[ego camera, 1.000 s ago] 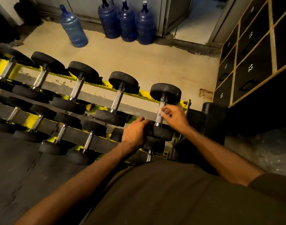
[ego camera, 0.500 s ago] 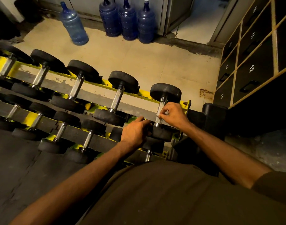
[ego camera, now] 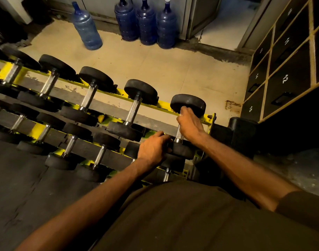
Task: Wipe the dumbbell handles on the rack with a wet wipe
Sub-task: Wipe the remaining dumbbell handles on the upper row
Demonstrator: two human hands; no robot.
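Rightmost handle (ego camera: 178, 135) judged mid-wipe — right hand (ego camera: 189, 126) curled round it, wipe hidden; left hand (ego camera: 153, 147) gripping near head (ego camera: 182, 151). Next: neighbour handle (ego camera: 132, 113), 10 o'clock.

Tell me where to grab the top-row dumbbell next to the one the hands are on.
Take the knurled handle at its middle, from above, fingers wrapped across it. It lies bare between two wide black heads, too broad to grip, that rest on the rack.
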